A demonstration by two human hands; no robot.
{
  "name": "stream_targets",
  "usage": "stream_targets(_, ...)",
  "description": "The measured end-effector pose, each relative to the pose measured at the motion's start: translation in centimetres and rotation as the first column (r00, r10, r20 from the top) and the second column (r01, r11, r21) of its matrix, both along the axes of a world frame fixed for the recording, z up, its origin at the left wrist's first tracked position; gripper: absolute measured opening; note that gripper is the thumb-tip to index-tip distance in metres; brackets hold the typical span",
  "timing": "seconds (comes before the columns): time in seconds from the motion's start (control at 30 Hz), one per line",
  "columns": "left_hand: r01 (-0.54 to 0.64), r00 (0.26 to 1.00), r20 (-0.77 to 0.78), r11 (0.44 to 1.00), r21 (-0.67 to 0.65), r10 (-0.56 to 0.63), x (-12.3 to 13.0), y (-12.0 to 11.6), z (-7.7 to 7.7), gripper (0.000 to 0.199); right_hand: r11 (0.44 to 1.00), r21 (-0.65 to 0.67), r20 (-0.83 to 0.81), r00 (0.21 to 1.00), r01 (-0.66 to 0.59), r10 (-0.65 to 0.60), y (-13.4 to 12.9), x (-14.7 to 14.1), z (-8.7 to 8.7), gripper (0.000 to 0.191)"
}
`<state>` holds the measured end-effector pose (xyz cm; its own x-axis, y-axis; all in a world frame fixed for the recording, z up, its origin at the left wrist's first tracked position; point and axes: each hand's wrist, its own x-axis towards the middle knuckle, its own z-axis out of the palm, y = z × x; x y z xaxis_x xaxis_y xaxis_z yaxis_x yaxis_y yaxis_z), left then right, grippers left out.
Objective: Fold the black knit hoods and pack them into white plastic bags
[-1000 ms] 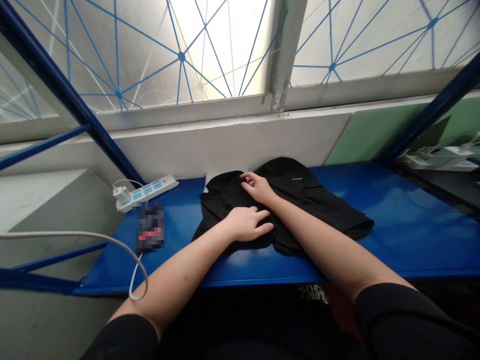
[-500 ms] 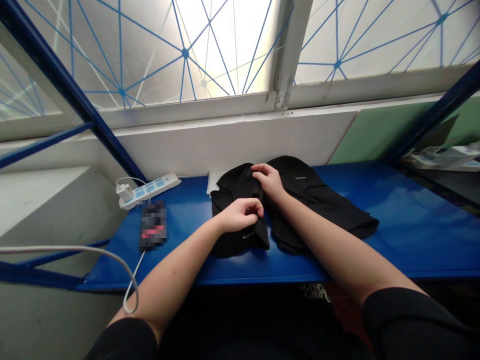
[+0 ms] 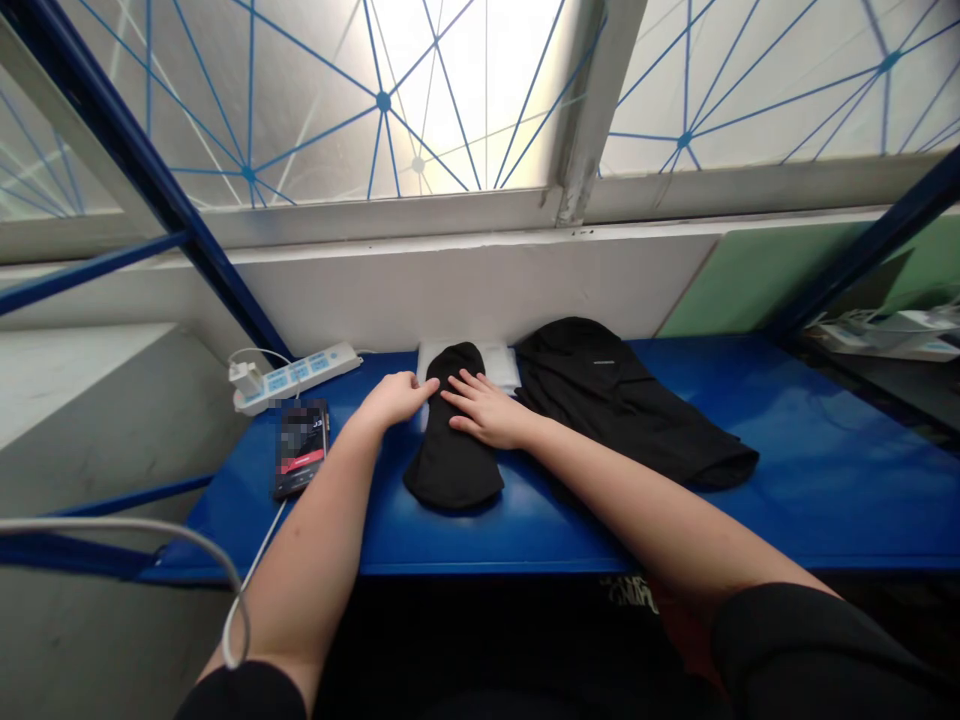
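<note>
A black fabric hood [image 3: 457, 470], folded lengthwise into a narrow piece with a rounded top and flared bottom, lies on the blue table. On its upper middle, my right hand [image 3: 487, 408] rests palm down with fingers spread. My left hand [image 3: 394, 400] is at its left edge, fingers curled and thumb tip touching the cloth; the fingertips are hidden. Beside my right forearm lies a second black hood [image 3: 622, 400], spread out flat with a small pale label. White plastic-looking packaging [image 3: 495, 362] shows behind the folded hood.
A white power strip [image 3: 300, 378] with a plug sits at the back left of the blue table [image 3: 825, 450]. In front of it lies a phone [image 3: 301, 450] with a white cable [image 3: 255, 570] running past my left forearm. Blue metal posts [image 3: 217, 280] frame the table before a window.
The near hood has gone from a wider spread with its lettering showing to a narrow fold. My left hand moved left and away; my right hand came down flat onto the cloth.
</note>
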<state>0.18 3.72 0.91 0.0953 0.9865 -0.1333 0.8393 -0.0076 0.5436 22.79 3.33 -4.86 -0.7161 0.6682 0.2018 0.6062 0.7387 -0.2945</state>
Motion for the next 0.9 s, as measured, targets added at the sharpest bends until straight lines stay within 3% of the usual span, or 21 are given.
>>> stream_targets(0.1, 0.018, 0.988, -0.152, 0.983, 0.183, 0.010, 1.7, 0.3, -1.5, 0.052, 0.998, 0.061, 0.020, 0.999, 0.024, -0.026, 0.0, 0.4, 0.3, 0.059)
stream_targets(0.2, 0.030, 0.988, -0.152, 0.978, 0.209, 0.003, 3.1, 0.0, -2.1, 0.045, 0.986, 0.143, 0.027, 0.995, 0.087, -0.092, -0.5, 0.6, 1.0, 0.053)
stream_targets(0.3, -0.032, 0.995, -0.085, 0.978, 0.206, 0.051, 3.7, -0.2, -2.2, 0.032, 0.949, 0.174, -0.018, 0.964, 0.263, -0.264, -1.0, 0.7, 2.0, 0.047)
stream_targets(0.43, -0.182, 0.981, 0.100, 0.961, 0.210, 0.164, 4.2, 0.1, -2.7, 0.021, 0.827, 0.039, -0.045, 0.828, 0.561, -0.559, -1.1, 0.9, 3.1, 0.044)
stream_targets(0.53, -0.256, 0.909, 0.369, 0.959, 0.125, 0.195, 4.6, 0.2, -3.4, 0.018, 0.782, -0.147, -0.086, 0.780, 0.605, -0.620, -0.6, 1.2, 3.0, 0.052)
stream_targets(0.63, -0.254, 0.736, 0.643, 0.967, -0.027, 0.212, 5.1, 0.0, -3.9, 0.017, 0.727, -0.424, -0.276, 0.687, 0.541, -0.672, 0.1, 1.3, 2.2, 0.060)
stream_targets(0.73, -0.153, 0.529, 0.824, 0.978, -0.141, 0.202, 5.4, -0.2, -3.9, 0.025, 0.622, -0.729, -0.463, 0.463, 0.286, -0.755, 0.5, 1.1, 1.5, 0.068)
stream_targets(0.8, -0.053, 0.424, 0.886, 0.981, -0.184, 0.189, 5.3, -0.3, -3.6, 0.041, 0.543, -0.838, -0.496, 0.347, 0.048, -0.796, 0.6, 1.0, 1.5, 0.052)
stream_targets(0.9, 0.044, 0.338, 0.925, 0.979, -0.199, 0.173, 5.2, -0.4, -3.2, 0.059, 0.445, -0.869, -0.494, 0.332, -0.217, -0.804, 0.5, 1.1, 2.0, 0.031)
